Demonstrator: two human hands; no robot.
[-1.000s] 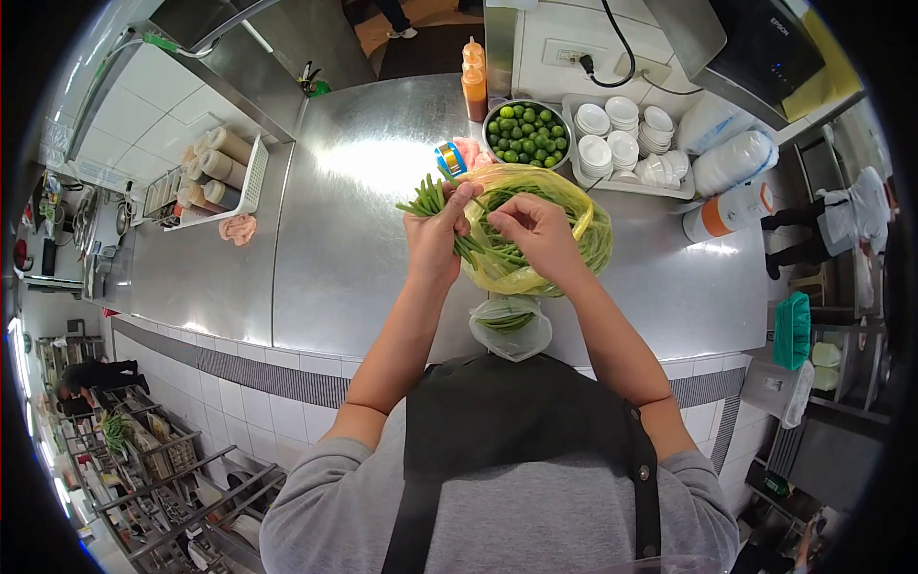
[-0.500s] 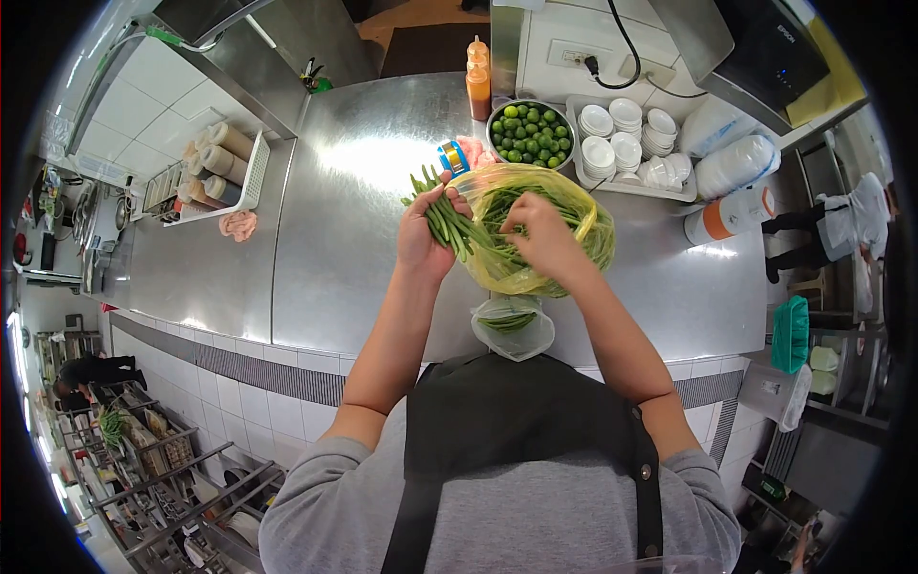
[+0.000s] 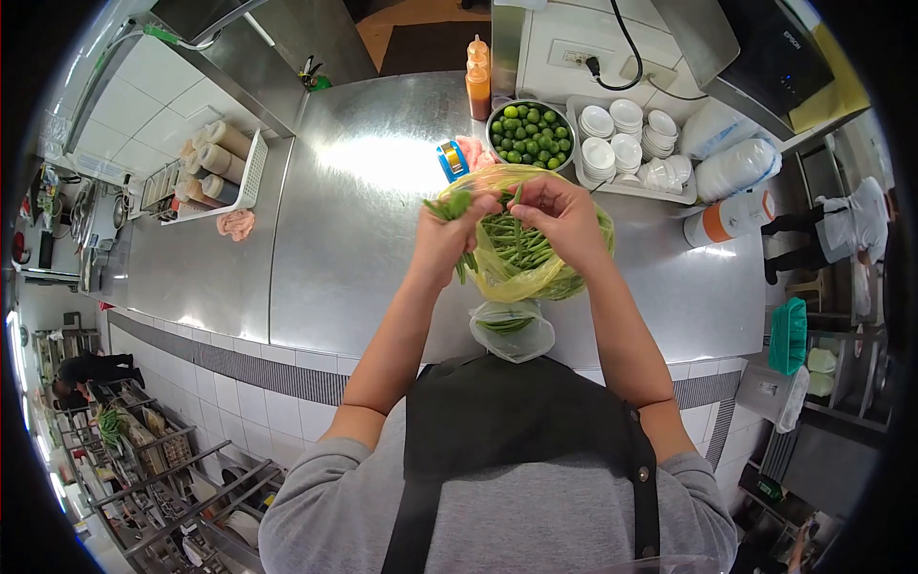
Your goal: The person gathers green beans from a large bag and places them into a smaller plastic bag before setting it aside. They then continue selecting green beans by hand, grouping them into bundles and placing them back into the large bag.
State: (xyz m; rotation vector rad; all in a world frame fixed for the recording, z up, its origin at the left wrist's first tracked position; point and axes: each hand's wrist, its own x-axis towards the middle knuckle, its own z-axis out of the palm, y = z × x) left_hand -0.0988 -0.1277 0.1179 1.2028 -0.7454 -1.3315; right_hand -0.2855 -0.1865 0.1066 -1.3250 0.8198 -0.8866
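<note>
A bunch of green beans point(image 3: 447, 206) is wrapped in my left hand point(image 3: 442, 239), its ends sticking out above and below the fist. My right hand point(image 3: 572, 222) pinches a single green bean point(image 3: 517, 218) between thumb and fingers, close to the left fingertips. Beneath both hands lies an open yellow plastic bag point(image 3: 507, 285), with many loose green beans point(image 3: 524, 247) inside. Nearer my body, a small clear plastic bag point(image 3: 535, 337) with a few green beans point(image 3: 504, 325) in it sits at the counter's front edge.
On the steel counter point(image 3: 354, 239), a bowl of limes point(image 3: 531, 134), sauce bottles point(image 3: 478, 91) and a blue tape roll point(image 3: 451, 161) stand behind the bag. A tray of white cups point(image 3: 626, 153) is right; a bottle basket point(image 3: 251, 182) is left. A person point(image 3: 851, 225) stands far right.
My right hand has come up out of the yellow bag with a green bean. The left hand has turned and moved right, closing round its bunch, so both hands are now close together.
</note>
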